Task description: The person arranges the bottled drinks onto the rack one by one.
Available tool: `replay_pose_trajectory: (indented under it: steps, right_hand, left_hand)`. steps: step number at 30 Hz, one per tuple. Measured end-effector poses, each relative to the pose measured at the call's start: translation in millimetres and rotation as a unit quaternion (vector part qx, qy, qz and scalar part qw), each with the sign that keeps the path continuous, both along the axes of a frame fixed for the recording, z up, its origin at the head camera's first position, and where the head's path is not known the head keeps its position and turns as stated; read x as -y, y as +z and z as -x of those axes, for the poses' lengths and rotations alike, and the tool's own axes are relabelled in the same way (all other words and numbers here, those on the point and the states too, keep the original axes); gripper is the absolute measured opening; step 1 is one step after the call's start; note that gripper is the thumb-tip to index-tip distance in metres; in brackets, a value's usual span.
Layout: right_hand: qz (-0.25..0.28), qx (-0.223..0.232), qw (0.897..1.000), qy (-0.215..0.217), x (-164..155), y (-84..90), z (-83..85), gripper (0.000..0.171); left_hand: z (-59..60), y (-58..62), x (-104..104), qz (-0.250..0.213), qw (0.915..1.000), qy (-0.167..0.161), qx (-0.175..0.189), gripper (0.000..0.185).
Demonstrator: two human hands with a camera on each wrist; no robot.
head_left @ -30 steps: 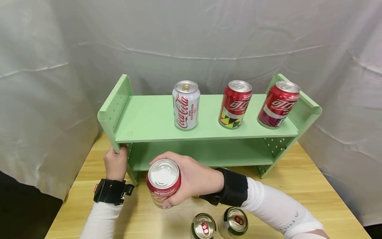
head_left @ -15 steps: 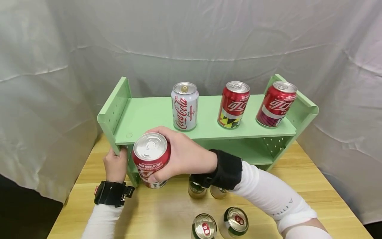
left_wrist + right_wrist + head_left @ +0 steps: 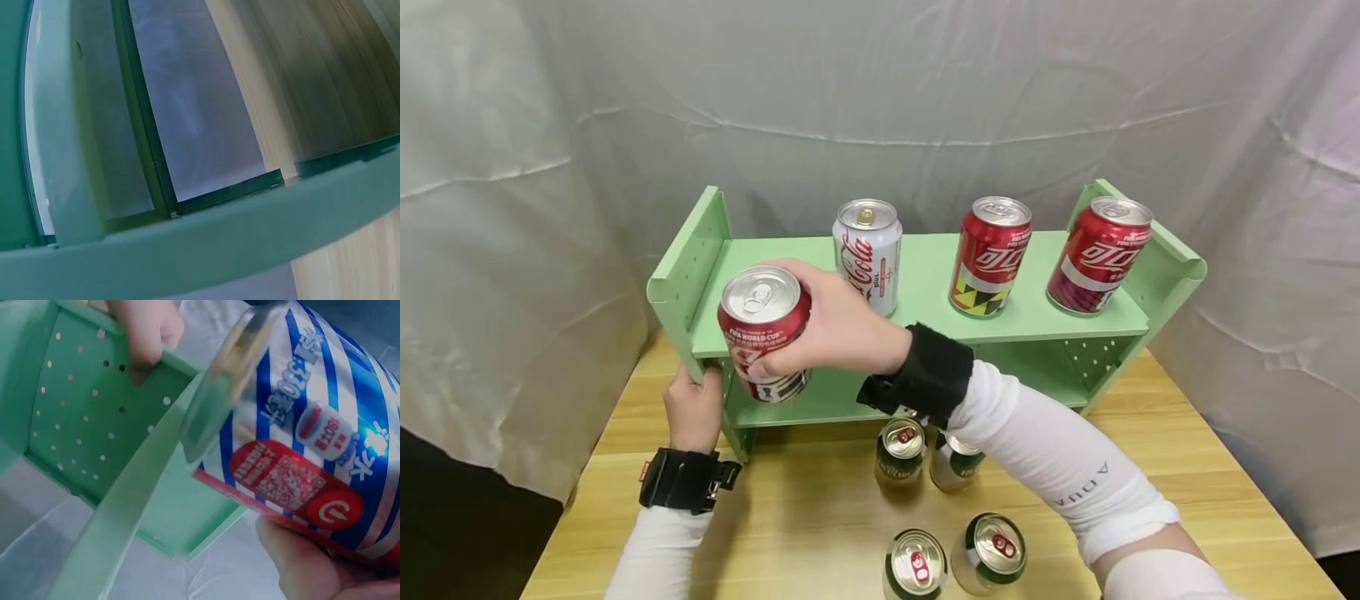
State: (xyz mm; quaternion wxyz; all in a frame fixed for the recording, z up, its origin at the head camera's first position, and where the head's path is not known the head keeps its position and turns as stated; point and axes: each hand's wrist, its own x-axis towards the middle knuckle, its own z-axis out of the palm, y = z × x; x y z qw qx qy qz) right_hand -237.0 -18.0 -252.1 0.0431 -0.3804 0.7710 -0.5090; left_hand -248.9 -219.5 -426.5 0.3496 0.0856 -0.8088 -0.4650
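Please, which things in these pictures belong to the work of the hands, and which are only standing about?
Probably in the job:
red can, held in the right hand
green shelf, its side held by the left hand

Probably just standing about:
white can and two other red cans on the shelf
four cans on the table

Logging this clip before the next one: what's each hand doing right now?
Left hand: closed, gripping the green shelf by its left side.
Right hand: closed, holding a red can.
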Motion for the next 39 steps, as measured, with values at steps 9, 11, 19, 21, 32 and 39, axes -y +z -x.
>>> replay_pose_trajectory:
  steps: [9,11,19,21,32,39]
  right_hand:
    - [0.053,0.008,0.998,-0.046,-1,1.1,13.6,0.079]
    - [0.06,0.009,0.997,-0.046,0,2.0,15.0,0.08]
    - [0.04,0.053,0.998,-0.015,10,8.5,22.9,0.085]
    - [0.046,0.063,0.997,-0.011,12,7.3,25.1,0.085]
    - [0.113,0.162,0.98,0.006,22,3.5,39.9,0.081]
    - [0.125,0.18,0.976,-0.001,26,4.5,47.1,0.083]
  left_hand:
    - [2.8,2.1,-5,-0.002,0.9999,-0.013,0.004,0.011]
    - [2.7,3.0,-4,-0.002,0.9999,-0.012,0.003,0.011]
    - [-1.2,5.8,-2,-0.014,0.9998,-0.014,0.011,0.012]
    - [-1.9,5.1,-3,-0.017,0.9998,-0.011,0.009,0.012]
    - [-4.8,2.3,0,-0.016,0.9997,-0.002,0.02,0.014]
    - [-3.5,1.6,-1,-0.017,0.9998,0.003,0.011,0.014]
